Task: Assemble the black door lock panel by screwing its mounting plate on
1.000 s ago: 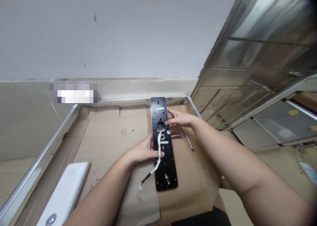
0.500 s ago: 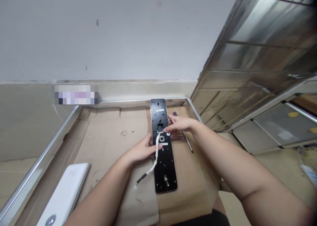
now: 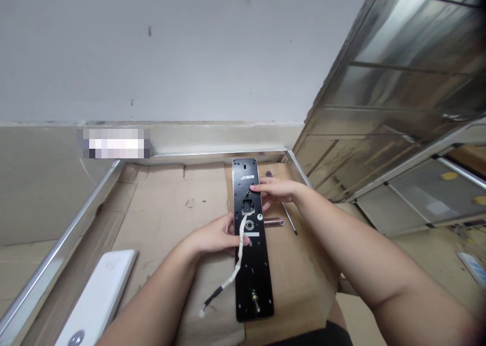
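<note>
A long black smart door lock panel [image 3: 254, 265] lies lengthwise before me, its back side with screw holes facing up. My left hand [image 3: 222, 234] grips its left edge, thumb on top and fingers underneath. On the right edge, higher up, my right hand [image 3: 275, 190] holds it with a finger on the upper face. A white-wrapped cable [image 3: 240, 252] comes out of the square opening and hangs over the left side, ending in a small white plug [image 3: 201, 313]. The lock's handle [image 3: 275, 222] sticks out from under the panel on the right.
Brown cardboard [image 3: 163, 209] lines the metal-edged table. A screwdriver [image 3: 290, 218] lies to the right of the panel. At the lower left is a white oblong device [image 3: 100, 290] with a round button. A wall rises behind, and a metal door leans at the right.
The panel has come nearer to me and its lower end sits lower in view, still between both hands. My right hand now holds it closer to its top. The handle shows more.
</note>
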{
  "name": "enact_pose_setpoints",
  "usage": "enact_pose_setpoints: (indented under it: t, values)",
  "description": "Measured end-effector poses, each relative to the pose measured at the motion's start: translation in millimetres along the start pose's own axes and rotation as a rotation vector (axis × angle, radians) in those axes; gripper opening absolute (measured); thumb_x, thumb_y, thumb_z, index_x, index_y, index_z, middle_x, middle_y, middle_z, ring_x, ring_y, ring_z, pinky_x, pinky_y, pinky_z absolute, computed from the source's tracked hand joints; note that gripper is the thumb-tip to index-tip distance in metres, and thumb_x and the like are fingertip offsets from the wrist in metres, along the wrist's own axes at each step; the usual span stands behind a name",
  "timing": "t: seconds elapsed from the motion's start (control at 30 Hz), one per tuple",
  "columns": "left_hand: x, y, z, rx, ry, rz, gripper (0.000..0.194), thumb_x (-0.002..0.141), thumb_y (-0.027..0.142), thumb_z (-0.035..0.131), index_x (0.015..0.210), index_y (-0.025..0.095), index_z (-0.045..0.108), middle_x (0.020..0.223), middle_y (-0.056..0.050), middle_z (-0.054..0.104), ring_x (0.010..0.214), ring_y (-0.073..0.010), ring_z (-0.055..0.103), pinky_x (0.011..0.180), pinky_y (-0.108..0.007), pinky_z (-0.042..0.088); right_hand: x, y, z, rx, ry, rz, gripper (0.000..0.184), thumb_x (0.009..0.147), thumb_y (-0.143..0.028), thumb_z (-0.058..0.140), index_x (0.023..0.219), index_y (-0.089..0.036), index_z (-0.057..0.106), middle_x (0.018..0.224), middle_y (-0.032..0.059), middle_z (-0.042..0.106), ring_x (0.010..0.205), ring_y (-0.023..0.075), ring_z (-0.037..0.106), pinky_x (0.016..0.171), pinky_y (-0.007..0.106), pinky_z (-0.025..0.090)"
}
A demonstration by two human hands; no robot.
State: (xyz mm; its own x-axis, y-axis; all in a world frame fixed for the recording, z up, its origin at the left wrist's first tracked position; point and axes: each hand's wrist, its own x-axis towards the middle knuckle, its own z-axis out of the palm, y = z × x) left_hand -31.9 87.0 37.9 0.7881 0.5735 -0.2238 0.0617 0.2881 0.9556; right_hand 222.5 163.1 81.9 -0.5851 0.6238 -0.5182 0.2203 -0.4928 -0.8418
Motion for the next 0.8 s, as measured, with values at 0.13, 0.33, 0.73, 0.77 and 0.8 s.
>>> enact_pose_setpoints:
  t: [0.13, 0.33, 0.73, 0.77, 0.8]
  values:
    - [-2.8, 5.3, 1.2, 0.012, -0.029, -0.028, 0.063, 0.079, 0.037, 0.080, 0.134, 0.019, 0.056, 0.114, -0.013, 0.068, 0.109, -0.0292, 0.066, 0.094, -0.047, 0.055, 3.0, -1.1, -3.5, -0.004, 0.045, -0.077, 0.041, 0.080, -0.042, 0.081, 0.107, -0.016, 0.064, 0.096, 0.0082, 0.078, 0.080, 0.0177, 0.077, 0.074, 0.030, 0.067]
    - [-5.0, 2.8, -3.8, 0.019, -0.086, -0.158, 0.052, 0.077, 0.040, 0.082, 0.119, 0.017, 0.062, 0.111, -0.013, 0.070, 0.098, -0.0260, 0.069, 0.085, -0.040, 0.058, 2.0, -2.4, -1.3, -0.020, -0.044, -0.031, 0.045, 0.077, -0.040, 0.084, 0.108, -0.014, 0.063, 0.095, 0.0097, 0.077, 0.076, 0.0177, 0.076, 0.074, 0.031, 0.067]
    - [-0.1, 6.7, -5.0, -0.084, -0.002, -0.125, 0.054, 0.081, 0.043, 0.079, 0.123, 0.017, 0.056, 0.094, -0.010, 0.071, 0.077, -0.0188, 0.070, 0.065, -0.029, 0.057, -7.1, -7.5, -18.8, -0.311, 0.321, -0.179, 0.047, 0.083, -0.040, 0.073, 0.121, -0.019, 0.055, 0.112, 0.0106, 0.071, 0.096, 0.0178, 0.072, 0.086, 0.034, 0.061]
    - [0.1, 6.6, -4.4, -0.077, -0.006, -0.131, 0.054, 0.081, 0.043, 0.078, 0.123, 0.017, 0.056, 0.094, -0.010, 0.071, 0.077, -0.0190, 0.071, 0.066, -0.029, 0.057, -4.0, -6.1, -22.9, -0.394, 0.461, -0.175, 0.042, 0.087, -0.039, 0.068, 0.120, -0.019, 0.054, 0.111, 0.0106, 0.070, 0.094, 0.0174, 0.071, 0.084, 0.034, 0.060]
    - [0.1, 7.2, -3.4, -0.067, -0.008, -0.140, 0.053, 0.082, 0.044, 0.078, 0.122, 0.017, 0.056, 0.096, -0.011, 0.071, 0.078, -0.0191, 0.071, 0.067, -0.030, 0.057, 0.1, -3.9, -27.0, -0.459, 0.572, -0.160, 0.037, 0.088, -0.037, 0.065, 0.119, -0.018, 0.053, 0.109, 0.0105, 0.069, 0.092, 0.0172, 0.070, 0.082, 0.033, 0.059]
